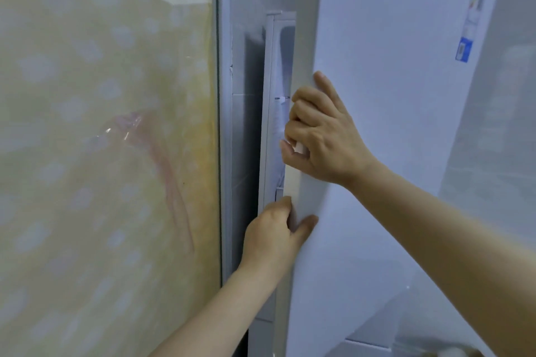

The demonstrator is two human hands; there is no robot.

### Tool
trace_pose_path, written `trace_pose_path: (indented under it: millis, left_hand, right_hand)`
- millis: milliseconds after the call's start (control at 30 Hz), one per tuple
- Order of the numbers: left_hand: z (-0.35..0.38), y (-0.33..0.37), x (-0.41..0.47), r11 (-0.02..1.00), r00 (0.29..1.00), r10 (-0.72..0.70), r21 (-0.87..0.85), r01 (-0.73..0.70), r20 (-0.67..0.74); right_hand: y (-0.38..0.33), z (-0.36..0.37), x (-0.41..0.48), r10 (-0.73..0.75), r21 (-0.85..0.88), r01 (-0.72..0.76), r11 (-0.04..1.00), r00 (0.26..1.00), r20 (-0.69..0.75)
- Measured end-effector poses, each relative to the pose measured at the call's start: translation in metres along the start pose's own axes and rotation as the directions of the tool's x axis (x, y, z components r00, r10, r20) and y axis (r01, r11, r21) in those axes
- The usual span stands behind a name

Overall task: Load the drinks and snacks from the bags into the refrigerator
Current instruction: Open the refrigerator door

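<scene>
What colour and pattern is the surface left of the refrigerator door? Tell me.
Pale yellow with faint whitish spots and a reddish streak, seen in the head view.

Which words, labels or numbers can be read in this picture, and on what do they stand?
None can be read.
Long label on the fridge door: coloured print, too blurred.
Blue sticker below it: white marks, too small.
The left hand and right hand grip the door's edge.

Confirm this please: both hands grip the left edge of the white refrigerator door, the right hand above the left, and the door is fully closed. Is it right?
Not quite. The refrigerator door is not fully closed: it stands slightly ajar, and the head view shows a narrow gap with the interior behind its edge. The rest holds: the right hand grips the edge above the left hand.
</scene>
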State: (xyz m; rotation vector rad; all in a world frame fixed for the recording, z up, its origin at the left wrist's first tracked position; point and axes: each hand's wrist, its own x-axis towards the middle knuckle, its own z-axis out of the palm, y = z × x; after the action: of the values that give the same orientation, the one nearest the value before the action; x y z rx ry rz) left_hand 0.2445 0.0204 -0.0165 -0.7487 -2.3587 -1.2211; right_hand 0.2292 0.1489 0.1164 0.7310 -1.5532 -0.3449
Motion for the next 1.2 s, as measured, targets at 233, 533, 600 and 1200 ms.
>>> trace_pose_path:
  millis: [233, 533, 600, 1200]
  left_hand:
    - [-0.008, 0.021, -0.025, 0.988, 0.976, 0.157, -0.028, -0.154, 0.149]
    - [-0.012, 0.028, -0.064, 0.936, 0.917, 0.333, -0.196, -0.293, 0.218]
    - [-0.011, 0.029, -0.063, 0.916, 0.900, 0.383, -0.211, -0.341, 0.207]
    - [0.103, 0.112, -0.083, 0.789, 0.668, 0.566, -0.084, -0.608, 0.483]
  right_hand:
    - [-0.009, -0.056, -0.006, 0.029, -0.134, -0.013, 0.991, 0.993, 0.118]
    - [-0.024, -0.145, -0.036, 0.133, -0.297, -0.063, 0.953, 0.966, 0.222]
    - [-0.024, -0.166, -0.042, 0.167, -0.338, -0.084, 0.938, 0.959, 0.227]
    - [-0.002, -0.334, -0.125, 0.663, -0.599, -0.472, 0.647, 0.737, 0.135]
